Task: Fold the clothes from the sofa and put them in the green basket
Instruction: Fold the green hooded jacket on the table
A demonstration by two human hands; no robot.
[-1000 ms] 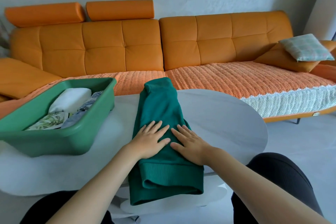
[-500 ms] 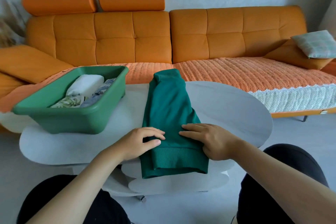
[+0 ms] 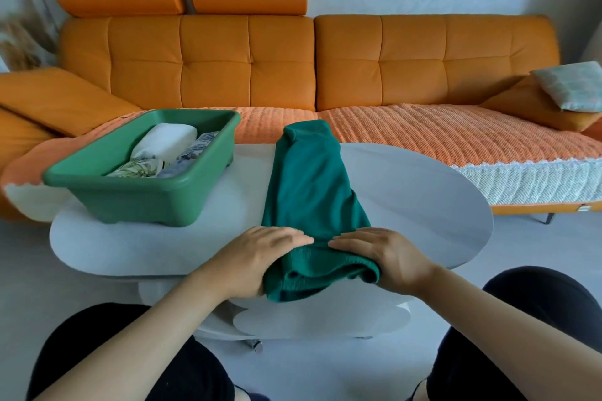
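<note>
Your left hand (image 3: 257, 259) and right hand (image 3: 387, 257) each grip the ribbed hem of the folded dark-green knit sweater (image 3: 309, 185), which lies on the white oval table (image 3: 423, 205) beside the green plastic basket (image 3: 136, 202).

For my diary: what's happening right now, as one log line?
fold green sweater | left hand: grips hem | right hand: grips hem | green basket: folded clothes inside

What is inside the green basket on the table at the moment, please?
The green basket holds a white folded cloth, a leaf-print cloth and a blue-grey patterned cloth. They cover the basket's floor, so anything beneath them cannot be seen.
</note>
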